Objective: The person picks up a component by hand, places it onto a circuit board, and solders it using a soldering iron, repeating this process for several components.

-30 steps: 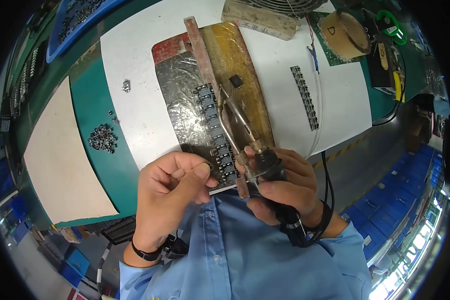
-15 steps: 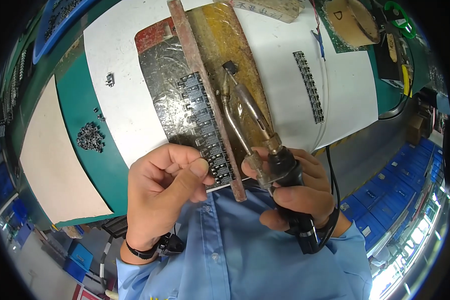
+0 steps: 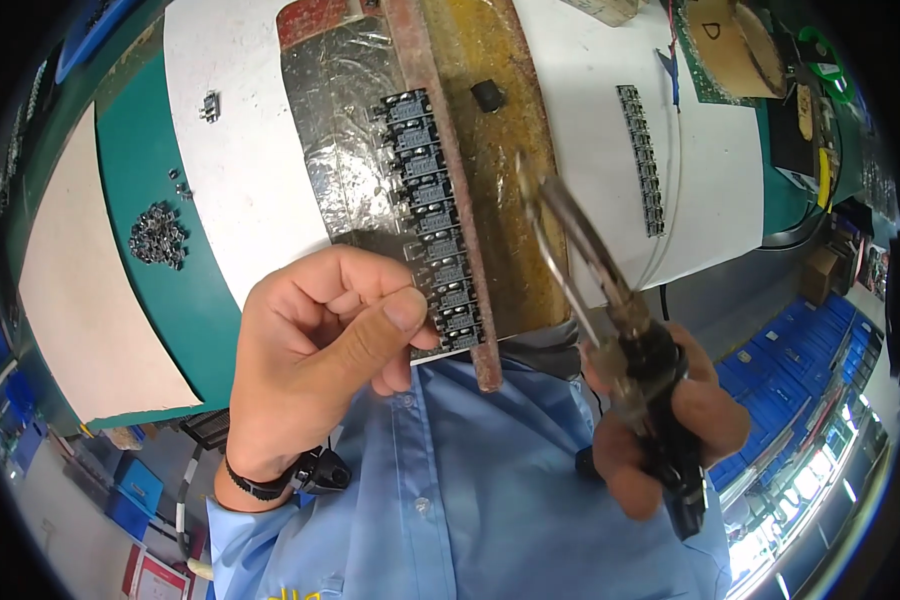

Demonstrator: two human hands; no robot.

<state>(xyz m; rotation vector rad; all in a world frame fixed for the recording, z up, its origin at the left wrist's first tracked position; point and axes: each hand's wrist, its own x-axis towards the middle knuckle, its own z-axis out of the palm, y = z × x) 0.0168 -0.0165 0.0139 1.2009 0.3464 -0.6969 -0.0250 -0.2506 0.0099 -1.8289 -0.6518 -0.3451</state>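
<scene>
Fingers of the left hand (image 3: 320, 350) are curled together, with the thumb pressed against the near end of a row of small black rectangular electronic components (image 3: 432, 215) that lies along a narrow rust-brown metal bar (image 3: 448, 190) on a crinkled silver foil sheet (image 3: 335, 130). The right hand (image 3: 670, 420) is closed around the black handle of a pair of long slender metal tweezers (image 3: 570, 240), whose tips are held slightly apart above a stained ochre board (image 3: 505, 150), just right of the bar. For the work to go well, the row should be kept pinned flat against the bar by the thumb, and the tips brought down onto one component at a time. A loose black part (image 3: 486, 95) lies on the board; a second strip of components (image 3: 642, 160) rests well apart on the white mat (image 3: 240, 170).
</scene>
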